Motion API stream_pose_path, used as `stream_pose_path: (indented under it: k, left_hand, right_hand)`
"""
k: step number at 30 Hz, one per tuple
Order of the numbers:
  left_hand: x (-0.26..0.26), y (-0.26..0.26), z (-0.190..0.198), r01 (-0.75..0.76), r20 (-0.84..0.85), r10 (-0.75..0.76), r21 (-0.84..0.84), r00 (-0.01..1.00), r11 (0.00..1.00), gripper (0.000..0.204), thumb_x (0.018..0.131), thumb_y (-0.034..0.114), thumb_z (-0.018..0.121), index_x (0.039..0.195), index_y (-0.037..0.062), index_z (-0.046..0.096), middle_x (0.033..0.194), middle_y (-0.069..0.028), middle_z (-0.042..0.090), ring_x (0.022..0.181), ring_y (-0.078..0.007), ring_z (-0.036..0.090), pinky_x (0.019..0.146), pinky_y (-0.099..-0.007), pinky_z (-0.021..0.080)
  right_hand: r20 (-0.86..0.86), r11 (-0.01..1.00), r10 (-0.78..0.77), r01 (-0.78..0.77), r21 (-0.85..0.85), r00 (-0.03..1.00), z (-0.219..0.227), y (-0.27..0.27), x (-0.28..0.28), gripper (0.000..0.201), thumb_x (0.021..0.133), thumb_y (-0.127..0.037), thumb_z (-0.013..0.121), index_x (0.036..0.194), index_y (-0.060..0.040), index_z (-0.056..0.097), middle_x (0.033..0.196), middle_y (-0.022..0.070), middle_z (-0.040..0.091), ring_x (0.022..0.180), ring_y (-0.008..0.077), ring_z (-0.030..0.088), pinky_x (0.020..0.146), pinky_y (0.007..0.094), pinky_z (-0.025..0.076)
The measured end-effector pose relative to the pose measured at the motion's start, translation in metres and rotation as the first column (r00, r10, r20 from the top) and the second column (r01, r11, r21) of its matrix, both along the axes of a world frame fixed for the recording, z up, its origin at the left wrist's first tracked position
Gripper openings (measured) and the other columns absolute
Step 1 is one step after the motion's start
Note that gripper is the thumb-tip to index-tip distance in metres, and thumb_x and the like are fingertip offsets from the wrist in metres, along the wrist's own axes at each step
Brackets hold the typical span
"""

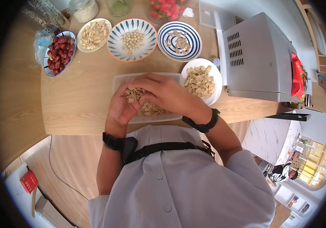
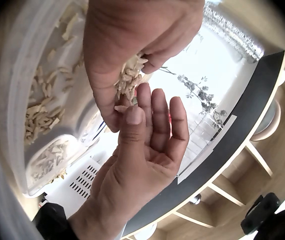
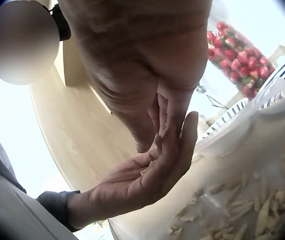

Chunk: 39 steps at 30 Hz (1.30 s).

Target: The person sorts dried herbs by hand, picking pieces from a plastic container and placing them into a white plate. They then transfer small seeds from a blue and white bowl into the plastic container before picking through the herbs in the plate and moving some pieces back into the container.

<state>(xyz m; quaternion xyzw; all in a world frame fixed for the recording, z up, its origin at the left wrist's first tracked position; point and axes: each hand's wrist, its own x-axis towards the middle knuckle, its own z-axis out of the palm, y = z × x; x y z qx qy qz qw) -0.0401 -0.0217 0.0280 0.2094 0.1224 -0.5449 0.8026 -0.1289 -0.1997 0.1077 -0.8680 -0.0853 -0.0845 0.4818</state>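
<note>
My left hand (image 1: pixel 118 108) is cupped palm up over a clear plastic box (image 1: pixel 119 81), holding a small heap of pale dried slivers (image 1: pixel 134 95). In the left wrist view the slivers (image 2: pixel 128 80) lie between its curled fingers and thumb. My right hand (image 1: pixel 170 95) reaches across from the right, its fingers loosely bent beside the left hand's fingertips. The right thumb (image 2: pixel 134 116) is right at the edge of the heap. More dried slivers (image 1: pixel 153 109) lie loose in the box below both hands.
Behind the box stand an oval dish of red dates (image 1: pixel 62 53) and plates (image 1: pixel 110 28) of pale dried pieces. A white plate (image 1: pixel 218 81) of chips sits right of the box, near a grey appliance (image 1: pixel 252 57). Jars and a container of strawberries (image 1: pixel 166 9) line the back.
</note>
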Motion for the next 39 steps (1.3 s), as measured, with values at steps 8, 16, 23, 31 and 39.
stream_pose_path:
  k: [8,16,23,31,39]
  left_hand:
    - [0.001,-0.001,0.003,-0.014,-0.048,0.009,-0.105,0.999,0.994,0.036,0.112,0.027,0.044,0.13,-0.0005,0.06,0.124,-0.0145,0.071,0.114,-0.028,0.071,0.097,-0.0433,0.061]
    - [-0.001,0.001,-0.002,0.024,-0.012,-0.024,0.048,1.0,0.999,0.033,0.111,0.027,0.049,0.129,0.003,0.062,0.126,-0.0109,0.071,0.115,-0.024,0.069,0.098,-0.0436,0.059]
    - [0.002,0.002,-0.004,0.06,-0.021,-0.06,0.006,0.998,0.998,0.031,0.11,0.025,0.048,0.128,0.0039,0.064,0.126,-0.0091,0.07,0.116,-0.0232,0.068,0.1,-0.0437,0.058]
    - [0.001,0.004,-0.003,0.059,-0.01,-0.058,0.042,0.998,0.997,0.03,0.109,0.024,0.049,0.125,0.002,0.064,0.123,-0.0106,0.07,0.117,-0.0239,0.068,0.099,-0.0434,0.059]
    - [0.003,0.002,-0.004,0.05,-0.032,-0.051,-0.051,0.998,0.997,0.034,0.109,0.024,0.049,0.127,-0.0018,0.062,0.124,-0.0137,0.07,0.118,-0.0263,0.068,0.105,-0.0454,0.057]
  right_hand:
    - [0.093,0.947,-0.123,0.145,-0.286,0.988,0.008,-0.012,-0.007,0.034,0.08,-0.011,0.075,0.115,-0.0114,0.072,0.113,0.0057,0.069,0.103,0.0277,0.067,0.086,0.0389,0.056]
    - [0.149,0.755,-0.117,0.185,-0.63,0.982,-0.01,0.009,-0.003,0.041,0.072,-0.025,0.079,0.112,-0.013,0.073,0.108,0.0022,0.064,0.103,0.0241,0.06,0.087,0.0396,0.05]
    - [0.145,0.81,0.025,0.065,-0.583,0.989,-0.012,0.01,0.001,0.03,0.072,-0.018,0.075,0.101,-0.0101,0.072,0.106,0.0035,0.066,0.102,0.0243,0.064,0.086,0.0364,0.055]
    - [0.116,0.814,0.051,0.026,-0.58,0.992,-0.013,0.005,0.0,0.027,0.072,-0.014,0.075,0.099,-0.0092,0.072,0.108,0.0028,0.068,0.101,0.0261,0.067,0.086,0.037,0.058]
    - [0.219,0.934,0.055,0.027,-0.356,0.974,-0.02,-0.013,-0.004,0.025,0.075,-0.01,0.071,0.1,-0.0082,0.072,0.116,0.0053,0.072,0.102,0.0274,0.068,0.089,0.0366,0.058]
